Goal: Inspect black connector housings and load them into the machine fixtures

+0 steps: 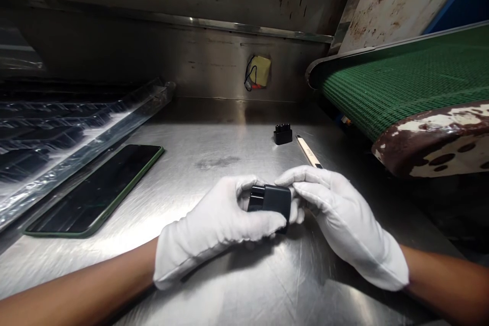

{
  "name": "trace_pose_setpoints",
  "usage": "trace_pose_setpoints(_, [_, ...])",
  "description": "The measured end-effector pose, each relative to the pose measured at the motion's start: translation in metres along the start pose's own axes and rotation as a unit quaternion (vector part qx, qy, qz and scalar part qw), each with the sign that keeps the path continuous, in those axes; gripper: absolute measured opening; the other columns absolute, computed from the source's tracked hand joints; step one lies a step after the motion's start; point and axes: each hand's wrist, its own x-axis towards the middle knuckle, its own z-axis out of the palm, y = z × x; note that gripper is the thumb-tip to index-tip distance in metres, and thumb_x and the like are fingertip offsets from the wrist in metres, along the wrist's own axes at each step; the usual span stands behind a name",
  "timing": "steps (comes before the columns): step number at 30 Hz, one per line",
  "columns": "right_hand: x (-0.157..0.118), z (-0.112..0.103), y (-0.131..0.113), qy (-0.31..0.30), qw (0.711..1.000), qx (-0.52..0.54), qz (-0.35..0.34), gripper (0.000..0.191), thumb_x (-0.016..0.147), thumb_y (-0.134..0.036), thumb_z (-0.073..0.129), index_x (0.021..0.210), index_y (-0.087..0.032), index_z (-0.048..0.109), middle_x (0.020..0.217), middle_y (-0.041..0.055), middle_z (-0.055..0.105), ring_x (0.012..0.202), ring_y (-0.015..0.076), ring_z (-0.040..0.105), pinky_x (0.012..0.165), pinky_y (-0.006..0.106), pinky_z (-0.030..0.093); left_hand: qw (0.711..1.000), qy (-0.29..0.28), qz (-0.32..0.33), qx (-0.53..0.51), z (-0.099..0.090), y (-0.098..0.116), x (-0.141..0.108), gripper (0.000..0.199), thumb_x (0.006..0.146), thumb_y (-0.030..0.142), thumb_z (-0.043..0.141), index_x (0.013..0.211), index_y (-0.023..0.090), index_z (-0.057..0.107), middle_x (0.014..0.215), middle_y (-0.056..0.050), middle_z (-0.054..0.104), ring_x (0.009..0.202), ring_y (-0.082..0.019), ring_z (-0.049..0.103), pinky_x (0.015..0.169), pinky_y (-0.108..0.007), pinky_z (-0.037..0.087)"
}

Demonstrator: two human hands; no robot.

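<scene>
White cotton gloves cover both hands. My left hand (225, 214) is closed around a black plug-like plastic part (277, 199), its thumb along the near side. The part has a smooth block at the right and ribbed, prong-like pieces at its left end. Against the right end and upper corner of the same part, my right hand (336, 214) has its fingertips pressed together; some of those fingers are hidden behind it. Farther back on the metal table stands a similar black part (283, 134), with round pegs on top. A slim cream-coloured tool (308, 152) lies beside it, partly behind my right hand.
A phone in a green case (97, 191) lies at the left on the metal table (183, 163). Behind it, a clear plastic tray (76, 127) holds dark parts. A green conveyor belt (405, 81) juts in at the right. A yellow pouch (261, 71) rests against the back wall.
</scene>
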Motion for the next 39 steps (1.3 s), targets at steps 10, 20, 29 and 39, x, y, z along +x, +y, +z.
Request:
trace_pose_setpoints(10, [0.005,0.003,0.005,0.007,0.996,0.048,0.078,0.024,0.084,-0.037,0.073,0.096,-0.019,0.065,0.069,-0.0024,0.060,0.055,0.0084,0.054,0.049,0.018,0.042,0.995,0.083,0.021,0.050,-0.003,-0.009,0.003,0.017,0.077,0.017,0.079,0.092,0.018,0.072,0.080,0.000,0.069,0.069,-0.011,0.061,0.060,-0.017,0.050])
trace_pose_setpoints(20, [-0.002,0.011,-0.003,-0.018,0.999,-0.003,0.029,0.036,0.076,-0.007,0.074,0.106,-0.023,0.064,0.080,-0.0035,0.065,0.065,0.0087,0.062,0.059,0.020,0.052,0.958,0.223,0.134,0.122,0.000,-0.012,0.002,0.047,0.068,0.004,0.081,0.109,0.020,0.067,0.101,0.000,0.070,0.089,-0.015,0.067,0.075,-0.020,0.058])
trace_pose_setpoints(29, [0.001,0.008,0.007,0.066,0.986,-0.139,-0.066,0.054,0.076,-0.005,0.069,0.118,-0.038,0.064,0.080,-0.0090,0.064,0.071,0.0079,0.063,0.071,0.023,0.053,0.981,0.135,0.102,0.091,-0.005,-0.010,0.001,0.079,0.075,0.011,0.080,0.140,0.033,0.042,0.135,-0.003,0.058,0.121,-0.023,0.060,0.087,-0.025,0.059])
trace_pose_setpoints(39, [0.000,0.006,0.013,0.033,0.980,-0.185,-0.066,0.063,0.079,-0.005,0.066,0.130,-0.041,0.058,0.087,-0.0072,0.067,0.077,0.0103,0.063,0.075,0.025,0.053,0.966,0.192,0.120,0.126,-0.004,-0.013,0.000,0.067,0.072,0.001,0.079,0.125,0.033,0.054,0.121,0.006,0.066,0.114,-0.015,0.063,0.087,-0.013,0.055])
